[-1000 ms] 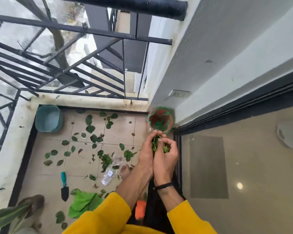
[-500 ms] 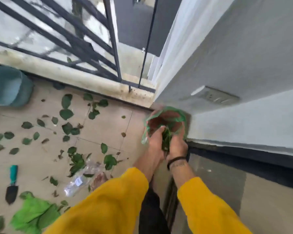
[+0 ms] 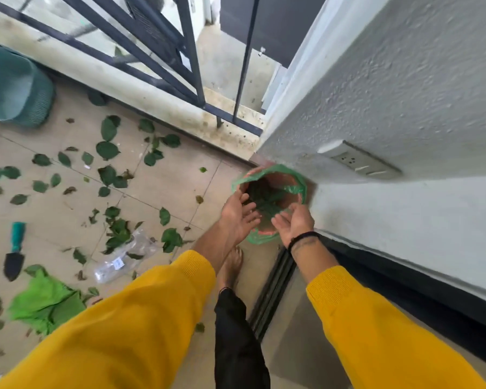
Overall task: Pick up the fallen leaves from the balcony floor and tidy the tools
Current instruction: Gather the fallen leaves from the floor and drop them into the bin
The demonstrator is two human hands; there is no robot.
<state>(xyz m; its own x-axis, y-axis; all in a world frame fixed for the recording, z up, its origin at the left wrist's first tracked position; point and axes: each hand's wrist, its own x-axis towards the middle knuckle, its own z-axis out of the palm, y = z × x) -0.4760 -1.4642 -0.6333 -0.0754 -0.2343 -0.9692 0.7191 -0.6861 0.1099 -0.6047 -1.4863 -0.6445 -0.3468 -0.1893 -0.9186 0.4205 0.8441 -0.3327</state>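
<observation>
A small orange bin lined with a green plastic bag (image 3: 289, 175) stands in the corner by the wall, with green leaves inside it. My left hand (image 3: 240, 213) and my right hand (image 3: 293, 223) hover over its near rim, palms facing each other, fingers spread and holding nothing. Several green leaves (image 3: 107, 150) lie scattered over the beige floor tiles to the left. A hand trowel with a teal handle and black blade (image 3: 14, 251) lies at the far left.
A teal basket (image 3: 14, 85) sits by the railing at upper left. A green cloth (image 3: 45, 301) and a clear plastic wrapper (image 3: 124, 258) lie on the floor. My bare foot (image 3: 230, 265) stands beside the sliding-door track (image 3: 275, 287). A wall socket (image 3: 357, 161) is above the bin.
Both hands held a bunch of leaves together above the bin; now the leaves are in the bin and the hands have spread apart, empty. The view has moved closer to the bin.
</observation>
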